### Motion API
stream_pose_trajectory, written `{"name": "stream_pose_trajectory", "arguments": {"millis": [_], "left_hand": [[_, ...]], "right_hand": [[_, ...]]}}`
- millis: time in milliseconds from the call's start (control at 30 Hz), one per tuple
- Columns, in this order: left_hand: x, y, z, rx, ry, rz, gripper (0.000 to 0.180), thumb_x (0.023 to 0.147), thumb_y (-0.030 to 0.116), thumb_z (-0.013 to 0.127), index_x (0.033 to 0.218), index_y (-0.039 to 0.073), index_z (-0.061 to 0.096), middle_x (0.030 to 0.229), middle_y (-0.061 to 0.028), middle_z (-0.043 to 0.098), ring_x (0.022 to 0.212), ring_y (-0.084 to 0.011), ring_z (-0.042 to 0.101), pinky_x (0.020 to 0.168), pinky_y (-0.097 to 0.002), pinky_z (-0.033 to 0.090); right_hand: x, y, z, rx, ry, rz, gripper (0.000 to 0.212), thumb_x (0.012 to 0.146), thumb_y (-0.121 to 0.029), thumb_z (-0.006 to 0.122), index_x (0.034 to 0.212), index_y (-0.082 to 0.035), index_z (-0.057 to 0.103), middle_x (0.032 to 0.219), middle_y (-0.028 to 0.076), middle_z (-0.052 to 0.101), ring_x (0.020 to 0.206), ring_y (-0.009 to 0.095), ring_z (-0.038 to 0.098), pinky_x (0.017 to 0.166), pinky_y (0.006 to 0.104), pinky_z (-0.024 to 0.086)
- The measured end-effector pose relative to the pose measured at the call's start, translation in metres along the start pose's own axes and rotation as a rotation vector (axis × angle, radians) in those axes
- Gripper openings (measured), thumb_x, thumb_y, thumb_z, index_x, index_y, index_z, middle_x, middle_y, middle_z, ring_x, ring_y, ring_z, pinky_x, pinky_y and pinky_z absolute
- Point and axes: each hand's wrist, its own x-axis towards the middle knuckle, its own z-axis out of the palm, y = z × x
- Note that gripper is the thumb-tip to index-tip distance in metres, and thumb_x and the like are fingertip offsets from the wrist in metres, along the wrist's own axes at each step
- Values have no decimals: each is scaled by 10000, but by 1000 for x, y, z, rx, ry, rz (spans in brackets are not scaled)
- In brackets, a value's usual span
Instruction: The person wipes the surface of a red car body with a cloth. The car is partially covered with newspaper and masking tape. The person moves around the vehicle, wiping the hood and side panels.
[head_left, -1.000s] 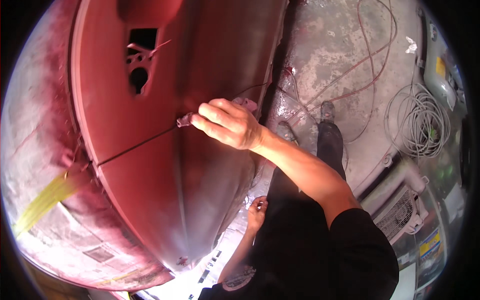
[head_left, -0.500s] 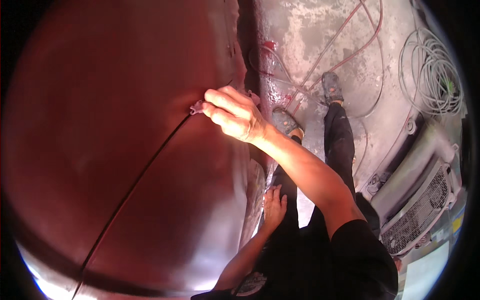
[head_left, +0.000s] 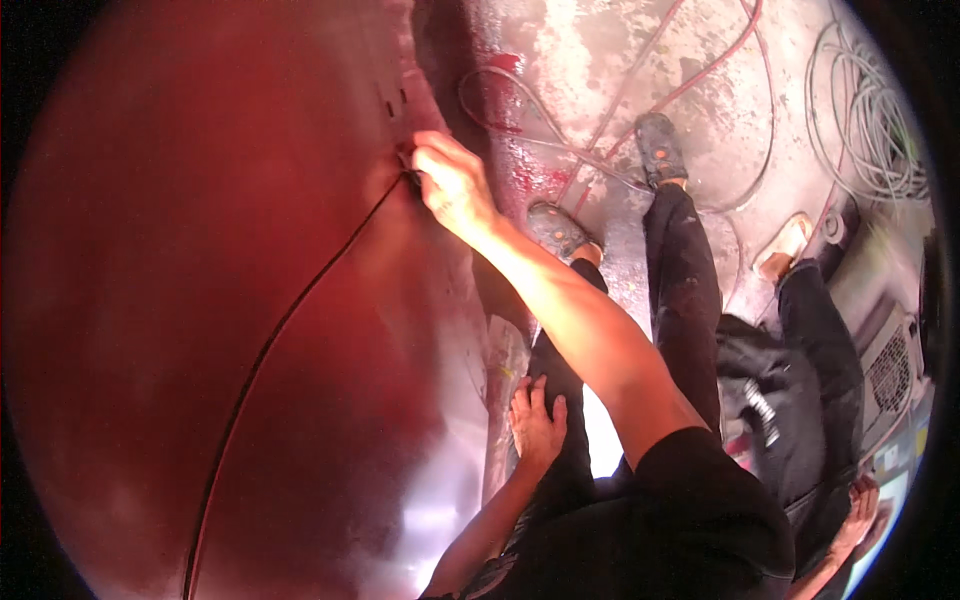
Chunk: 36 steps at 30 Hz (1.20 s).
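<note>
A large dark red painted car body panel [head_left: 250,200] fills the left side, crossed by a thin dark curved seam [head_left: 262,360]. My right hand [head_left: 455,185] reaches across to the panel's edge, at the seam's upper end. Its fingers are closed in a pinch on a small crumpled pinkish cloth [head_left: 404,156], mostly hidden by the fingers. My left hand [head_left: 537,420] rests on my dark-trousered thigh, fingers apart and holding nothing.
Red and grey hoses [head_left: 690,75] trail over the stained concrete floor [head_left: 590,40], with a coiled grey hose [head_left: 870,130] at the far right. Another person in dark clothes [head_left: 790,390] is close on my right. Grey car parts with a mesh grille [head_left: 890,375] lie beyond.
My right hand has moved up and slightly left along the seam to its upper end. Another person has come into view on the right. My left hand stays on my thigh.
</note>
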Motion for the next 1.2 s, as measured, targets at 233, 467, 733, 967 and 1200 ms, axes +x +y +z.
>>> {"name": "stream_pose_trajectory", "arguments": {"millis": [233, 467, 733, 967, 1200], "left_hand": [[-3, 4, -1, 21, 9, -20, 545, 1012, 370, 636, 1472, 86, 564, 1523, -205, 486, 1338, -424, 514, 1114, -548, 406], [-4, 10, -6, 21, 70, 54, 521, 1030, 365, 623, 1462, 79, 568, 1484, -194, 513, 1334, -416, 515, 1096, -537, 420], [-14, 51, -45, -1243, -108, -105, 649, 1075, 561, 546, 1533, 102, 507, 1499, -174, 513, 1368, -342, 516, 1114, -490, 444], [-59, 89, -107, -1951, -386, 135, 389, 1063, 73, 542, 1451, 63, 571, 1274, -73, 715, 1117, -197, 714, 958, -364, 599], [-97, 93, -172, -1976, -692, 449, 528, 1131, 445, 487, 1534, 104, 486, 1410, -98, 640, 1242, -232, 651, 1049, -439, 551]], "right_hand": [[19, 4, -10, 408, 112, 555, 70, 921, -60, 670, 910, -81, 605, 851, 12, 568, 693, 147, 560, 572, 320, 425], [15, -16, -107, 14, 262, 391, 311, 915, 41, 641, 1224, 30, 670, 1183, 126, 700, 982, 137, 663, 798, 281, 547], [-184, -199, -166, 402, 451, 897, 459, 991, -128, 608, 1435, -13, 597, 1253, 118, 717, 1144, 252, 704, 1002, 375, 567], [-250, -338, -83, -649, -395, 113, 580, 1034, -204, 623, 1525, 77, 494, 1420, 262, 640, 1335, 400, 618, 1157, 435, 456], [-230, -413, -63, -753, -583, -68, 573, 919, -129, 719, 1453, 33, 591, 1492, 272, 562, 1423, 401, 526, 1174, 451, 429]]}}
